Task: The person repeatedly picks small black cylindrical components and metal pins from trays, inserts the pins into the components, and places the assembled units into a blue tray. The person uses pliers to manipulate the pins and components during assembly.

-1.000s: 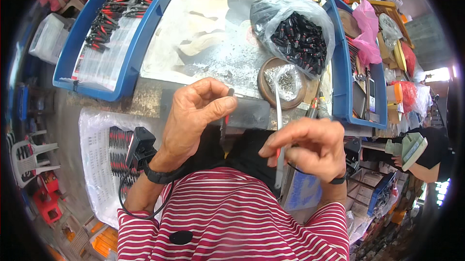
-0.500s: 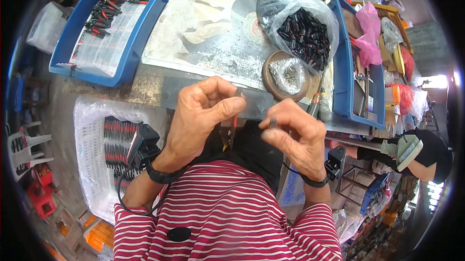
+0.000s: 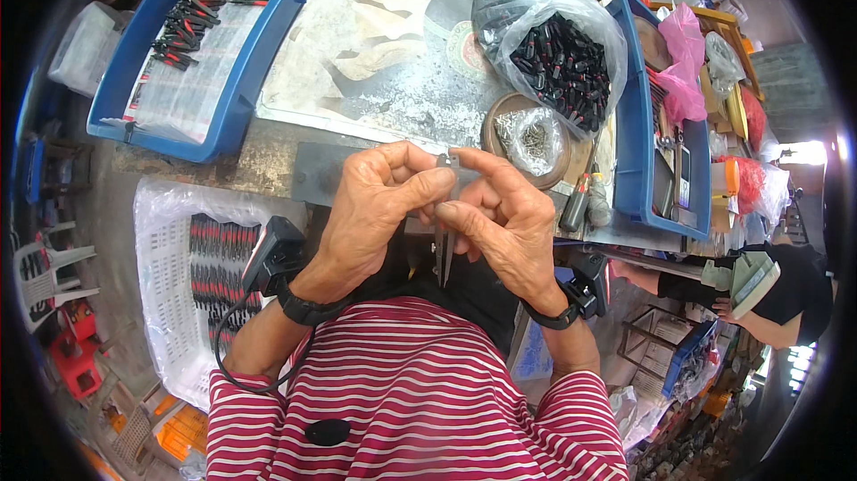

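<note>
In front of my body, both hands meet over my lap around a slim metal piece [image 3: 443, 253] with narrow legs that point downward. My left hand [image 3: 379, 209] is closed, with its thumb and forefinger pinching the piece near its upper end. From the other side, my right hand [image 3: 504, 222] is closed on the same piece, its forefinger at the top and its thumb lower down. The fingers cover much of the middle, so I cannot tell its exact kind.
Ahead is the worktable [image 3: 375, 52]. A blue tray [image 3: 237, 106] of red-and-black tools stands left; a plastic bag [image 3: 500, 12] of dark parts and a round dish [image 3: 491, 137] lie right, beside another blue tray [image 3: 634, 177]. A white basket [image 3: 165, 302] sits lower left. Another person [image 3: 790, 284] is at right.
My right hand has moved left and now meets my left hand at the metal piece. The legs of the piece now show below the fingers.
</note>
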Motion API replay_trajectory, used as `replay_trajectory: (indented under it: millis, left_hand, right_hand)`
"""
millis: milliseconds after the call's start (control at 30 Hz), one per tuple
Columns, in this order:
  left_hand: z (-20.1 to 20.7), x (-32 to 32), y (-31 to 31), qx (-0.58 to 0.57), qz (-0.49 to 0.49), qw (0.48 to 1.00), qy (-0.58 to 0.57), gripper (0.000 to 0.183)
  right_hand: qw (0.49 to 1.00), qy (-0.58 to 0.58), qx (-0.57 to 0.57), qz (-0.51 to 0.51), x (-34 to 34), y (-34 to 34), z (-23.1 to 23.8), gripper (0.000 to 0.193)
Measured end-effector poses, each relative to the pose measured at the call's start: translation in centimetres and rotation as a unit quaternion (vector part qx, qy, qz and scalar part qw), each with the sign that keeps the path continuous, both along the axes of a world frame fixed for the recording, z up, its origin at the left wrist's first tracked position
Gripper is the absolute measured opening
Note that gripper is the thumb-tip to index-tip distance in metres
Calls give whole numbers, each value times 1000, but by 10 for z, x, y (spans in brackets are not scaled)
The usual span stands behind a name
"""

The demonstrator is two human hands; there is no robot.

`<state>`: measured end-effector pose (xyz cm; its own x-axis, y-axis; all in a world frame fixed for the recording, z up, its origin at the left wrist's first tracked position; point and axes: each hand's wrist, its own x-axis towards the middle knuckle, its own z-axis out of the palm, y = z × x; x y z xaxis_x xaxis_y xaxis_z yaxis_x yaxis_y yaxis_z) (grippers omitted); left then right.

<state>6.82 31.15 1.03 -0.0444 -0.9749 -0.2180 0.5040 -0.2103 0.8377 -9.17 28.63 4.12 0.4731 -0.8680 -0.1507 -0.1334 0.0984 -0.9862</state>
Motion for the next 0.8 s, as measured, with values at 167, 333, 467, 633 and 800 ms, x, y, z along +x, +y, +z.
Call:
replay_trajectory:
  millis: [167,333,467,633,800]
  left_hand:
    - [-2,-2,-1,13,1,1000,-1,16]
    - [-3,-2,-1,22,1,1000,7,17]
    - [-4,-1,-1,24,2,1000,-2,18]
    - [-4,-2,-3,29,4,1000,-10,19]
    - [0,1,-9,27,-22,999,-36,11]
  right_hand:
    - [1000,-6,15,-1,0,-1,-5,46]
    - [1000,-10,20,1,-1,-2,-11,46]
    - [1000,-14,18,0,0,-3,-14,45]
    - [1000,-21,21,1,0,-4,-15,45]
    - [1000,-12,16,1,0,-7,-12,43]
